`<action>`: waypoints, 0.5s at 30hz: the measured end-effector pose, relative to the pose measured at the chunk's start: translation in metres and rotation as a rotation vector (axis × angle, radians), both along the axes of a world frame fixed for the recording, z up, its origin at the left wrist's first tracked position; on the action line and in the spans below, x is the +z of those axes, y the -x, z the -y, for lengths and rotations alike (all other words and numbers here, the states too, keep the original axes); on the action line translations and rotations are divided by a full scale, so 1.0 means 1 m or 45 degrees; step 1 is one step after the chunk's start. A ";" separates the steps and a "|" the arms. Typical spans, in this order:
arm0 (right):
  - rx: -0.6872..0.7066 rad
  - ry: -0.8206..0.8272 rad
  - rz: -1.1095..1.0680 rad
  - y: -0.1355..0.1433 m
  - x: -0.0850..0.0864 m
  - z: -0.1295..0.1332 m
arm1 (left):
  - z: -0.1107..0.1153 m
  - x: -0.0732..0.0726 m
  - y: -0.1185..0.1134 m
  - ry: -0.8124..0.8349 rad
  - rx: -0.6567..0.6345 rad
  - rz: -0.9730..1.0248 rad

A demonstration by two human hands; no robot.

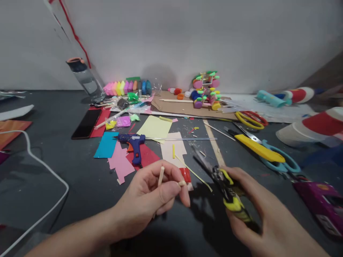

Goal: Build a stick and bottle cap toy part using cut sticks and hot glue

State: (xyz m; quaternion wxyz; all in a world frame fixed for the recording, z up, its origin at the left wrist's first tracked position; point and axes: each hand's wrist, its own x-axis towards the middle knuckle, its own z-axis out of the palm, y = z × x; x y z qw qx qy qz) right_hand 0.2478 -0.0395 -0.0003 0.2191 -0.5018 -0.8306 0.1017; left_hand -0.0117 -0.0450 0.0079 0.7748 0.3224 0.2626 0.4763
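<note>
My left hand [150,201] is closed, pinching a small pale wooden piece [182,183] between thumb and forefinger. A thin wooden stick [161,176] pokes up from inside the same hand. My right hand [268,217] is wrapped round pliers [223,185] with yellow and black handles. Their tip, blurred by motion, points up and left over the table, apart from the wooden piece. Just beyond my left fingers lie a red plastic piece [185,174] and a thin yellowish strip [197,175].
A blue glue gun [135,141] lies on coloured paper. Behind it are cardboard [166,104] and a clay-decorated stick model [206,89]. A yellow cutter [258,148] and scissors [280,166] lie on the right. A phone [87,124] and bottle [87,78] are left; a white cable [45,167] crosses there.
</note>
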 end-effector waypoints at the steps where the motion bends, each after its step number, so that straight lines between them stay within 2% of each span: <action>1: 0.051 -0.042 -0.011 0.010 0.002 -0.003 | -0.001 0.001 0.001 -0.011 0.043 -0.006; 4: 0.142 -0.145 -0.022 0.032 0.006 -0.019 | -0.005 0.003 0.004 -0.053 0.187 -0.035; 9: 0.373 -0.182 -0.085 0.053 0.005 -0.043 | -0.014 0.006 0.011 -0.138 0.467 -0.156; 15: 0.378 -0.241 -0.086 0.055 -0.005 -0.043 | -0.013 0.010 0.009 -0.221 0.588 -0.239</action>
